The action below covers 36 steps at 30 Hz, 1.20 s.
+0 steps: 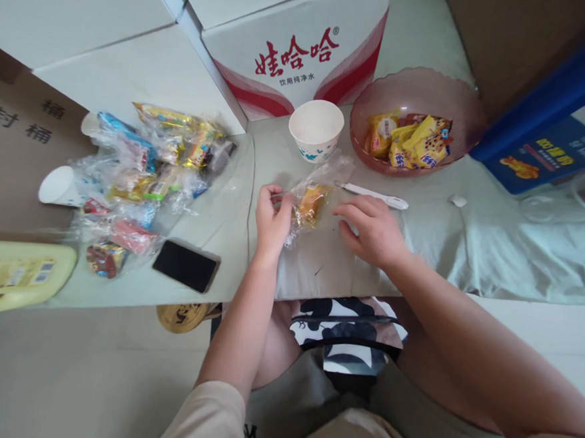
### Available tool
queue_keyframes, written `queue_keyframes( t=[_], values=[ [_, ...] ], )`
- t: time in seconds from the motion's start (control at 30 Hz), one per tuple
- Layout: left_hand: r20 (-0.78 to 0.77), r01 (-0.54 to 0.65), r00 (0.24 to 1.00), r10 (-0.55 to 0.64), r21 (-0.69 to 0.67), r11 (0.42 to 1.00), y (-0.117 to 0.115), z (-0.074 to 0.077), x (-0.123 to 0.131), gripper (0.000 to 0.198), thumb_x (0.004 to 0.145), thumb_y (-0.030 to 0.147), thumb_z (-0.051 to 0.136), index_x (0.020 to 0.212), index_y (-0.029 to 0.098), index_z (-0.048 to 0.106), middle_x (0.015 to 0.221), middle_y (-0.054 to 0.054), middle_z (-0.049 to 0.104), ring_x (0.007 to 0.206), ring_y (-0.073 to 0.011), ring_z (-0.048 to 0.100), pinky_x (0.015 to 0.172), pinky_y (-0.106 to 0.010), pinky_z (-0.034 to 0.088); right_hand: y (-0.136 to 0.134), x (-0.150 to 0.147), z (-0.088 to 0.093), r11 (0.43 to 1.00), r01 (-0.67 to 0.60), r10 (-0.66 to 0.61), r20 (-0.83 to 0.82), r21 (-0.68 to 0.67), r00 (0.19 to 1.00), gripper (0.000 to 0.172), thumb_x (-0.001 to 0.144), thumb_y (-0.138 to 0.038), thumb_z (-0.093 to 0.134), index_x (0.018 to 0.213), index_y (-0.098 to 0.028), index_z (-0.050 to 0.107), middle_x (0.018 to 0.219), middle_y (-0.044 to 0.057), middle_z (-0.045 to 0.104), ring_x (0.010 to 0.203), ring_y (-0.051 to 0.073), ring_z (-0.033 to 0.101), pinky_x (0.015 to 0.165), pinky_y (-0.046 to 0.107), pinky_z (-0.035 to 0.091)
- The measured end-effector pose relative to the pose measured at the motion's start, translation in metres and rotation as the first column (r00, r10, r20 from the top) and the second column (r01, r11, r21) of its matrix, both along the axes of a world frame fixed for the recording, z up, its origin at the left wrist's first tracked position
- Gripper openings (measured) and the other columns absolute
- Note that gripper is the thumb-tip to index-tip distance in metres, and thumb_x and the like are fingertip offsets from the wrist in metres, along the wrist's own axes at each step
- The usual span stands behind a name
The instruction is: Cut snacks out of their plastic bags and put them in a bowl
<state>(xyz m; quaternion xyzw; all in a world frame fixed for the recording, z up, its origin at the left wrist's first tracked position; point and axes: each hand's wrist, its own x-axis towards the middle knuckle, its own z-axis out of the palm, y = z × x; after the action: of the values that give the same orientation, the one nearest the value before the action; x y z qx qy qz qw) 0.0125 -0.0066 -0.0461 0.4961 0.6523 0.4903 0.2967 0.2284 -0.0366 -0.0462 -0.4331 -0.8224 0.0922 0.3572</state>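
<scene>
My left hand (pixel 272 219) is closed, with thumb and fingers pinching the edge of a clear plastic bag (pixel 296 227). Inside this bag lies a small golden-yellow snack packet (pixel 312 204), resting on the cloth. To the right of the bag is my right hand (pixel 369 226), its fingers apart and holding nothing. Just beyond those fingers lies a slim white tool (pixel 377 196) that looks like a utility knife. A white paper cup (pixel 316 130) with blue marks stands upright behind the bag.
A pink translucent bowl (pixel 460 110) holding yellow snack packets stands back right. Clear-wrapped snacks (pixel 135 175) and a tipped paper cup (pixel 59 186) crowd the left. A black phone (pixel 186 265) lies by the front edge. A white carton (pixel 296 19) and blue box (pixel 549 130) border the cloth.
</scene>
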Motion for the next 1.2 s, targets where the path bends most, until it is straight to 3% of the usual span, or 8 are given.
queue_keyframes(
  t=[0.13,0.23,0.3,0.4,0.63,0.87,1.1,1.2],
  values=[
    [-0.227,0.045,0.973,-0.025,0.083,0.996,-0.0042,0.0017,-0.0001,0.026,0.081,0.034,0.078,0.095,0.022,0.06,0.1,-0.004,0.06,0.086,-0.0158,0.057,0.08,-0.03,0.047,0.0012,-0.0033,-0.0051,0.993,-0.072,0.073,0.012,-0.09,0.997,0.03,0.091,-0.014,0.054,0.117,-0.024,0.067,0.126,0.011,0.073,0.113,0.028,0.068,0.095,0.044,0.053],
    [-0.277,0.178,0.944,-0.178,-0.024,0.984,-0.006,0.0009,0.0017,0.027,0.075,0.029,0.083,0.087,0.021,0.06,0.088,-0.001,0.06,0.077,-0.0143,0.055,0.075,-0.029,0.045,0.0028,-0.0028,-0.0065,0.99,-0.081,0.081,-0.001,-0.119,0.997,0.031,0.09,-0.015,0.054,0.117,-0.023,0.067,0.127,0.012,0.072,0.115,0.029,0.069,0.097,0.044,0.055],
    [-0.226,0.238,0.94,-0.256,-0.105,0.966,-0.0057,-0.0006,0.0026,0.02,0.079,0.027,0.078,0.085,0.021,0.06,0.078,0.002,0.059,0.067,-0.0126,0.053,0.067,-0.028,0.042,0.003,-0.0021,-0.0063,0.986,-0.087,0.086,-0.014,-0.142,0.996,0.031,0.09,-0.015,0.053,0.117,-0.023,0.067,0.128,0.012,0.072,0.116,0.029,0.069,0.098,0.045,0.055],
    [-0.075,0.261,0.96,-0.27,-0.103,0.96,-0.0035,-0.0026,0.003,0.011,0.087,0.026,0.07,0.082,0.021,0.061,0.071,0.003,0.059,0.062,-0.0118,0.053,0.062,-0.026,0.041,0.0022,-0.0018,-0.0052,0.974,-0.098,0.099,-0.008,-0.202,0.995,0.031,0.091,-0.017,0.053,0.118,-0.023,0.066,0.127,0.012,0.071,0.117,0.029,0.068,0.098,0.045,0.055],
    [0.176,0.338,0.93,-0.322,-0.067,0.939,-0.0013,-0.0015,0.0031,0.022,0.092,0.038,0.07,0.08,0.021,0.061,0.07,0.002,0.061,0.066,-0.0133,0.058,0.065,-0.026,0.047,0.0019,-0.0023,-0.0063,0.958,-0.075,0.06,-0.062,-0.276,0.996,0.028,0.094,-0.029,0.054,0.121,-0.021,0.057,0.116,0.015,0.072,0.103,0.03,0.07,0.087,0.043,0.056],
    [0.268,0.364,0.898,-0.349,-0.008,0.931,-0.003,0.001,0.0025,0.015,0.092,0.033,0.067,0.083,0.021,0.065,0.071,0.002,0.061,0.065,-0.0117,0.055,0.066,-0.025,0.045,0.0022,-0.002,-0.0069,0.944,-0.051,-0.012,-0.19,-0.326,0.982,0.035,0.094,-0.039,0.054,0.123,-0.019,0.05,0.118,0.016,0.068,0.093,0.028,0.069,0.081,0.041,0.053],
    [0.224,0.434,0.881,-0.417,-0.032,0.9,-0.0045,0.0027,0.0033,0.015,0.091,0.034,0.066,0.082,0.021,0.065,0.073,0.001,0.062,0.067,-0.0127,0.056,0.066,-0.025,0.045,0.0024,-0.0003,-0.0023,0.927,-0.033,-0.054,-0.221,-0.374,0.974,0.029,0.094,-0.037,0.055,0.118,-0.021,0.049,0.099,0.009,0.07,0.078,0.025,0.067,0.073,0.038,0.05],
    [0.209,0.478,0.865,-0.457,-0.06,0.877,-0.0056,0.0035,0.0054,0.013,0.09,0.031,0.065,0.082,0.021,0.065,0.073,0.001,0.063,0.068,-0.0133,0.058,0.067,-0.026,0.047,0.003,-0.0011,-0.003,0.929,-0.02,-0.058,-0.201,-0.369,0.978,0.028,0.092,-0.033,0.056,0.116,-0.021,0.049,0.1,0.009,0.07,0.072,0.022,0.064,0.069,0.036,0.048]
  ],
)
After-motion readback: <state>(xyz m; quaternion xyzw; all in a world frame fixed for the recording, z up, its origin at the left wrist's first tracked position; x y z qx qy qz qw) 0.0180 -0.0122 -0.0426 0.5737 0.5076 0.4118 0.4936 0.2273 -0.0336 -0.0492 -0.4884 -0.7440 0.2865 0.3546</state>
